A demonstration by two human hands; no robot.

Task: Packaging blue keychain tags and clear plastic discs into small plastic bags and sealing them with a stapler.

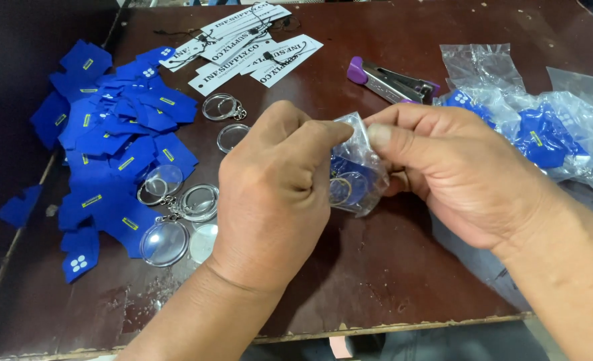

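My left hand [274,194] and my right hand [453,170] meet at the middle of the dark brown table [376,267]. Both pinch the top edge of a small clear plastic bag [355,175]. Inside the bag I see a blue piece and a round clear keyring. The bag hangs between my thumbs and forefingers, just above the table.
A heap of blue fabric pieces [109,134] lies at the left, with several clear round keyrings [176,214] beside it. White paper tags [243,47] sit at the back. A purple and silver stapler [391,81] lies behind my right hand. Filled clear bags [543,120] pile at the right.
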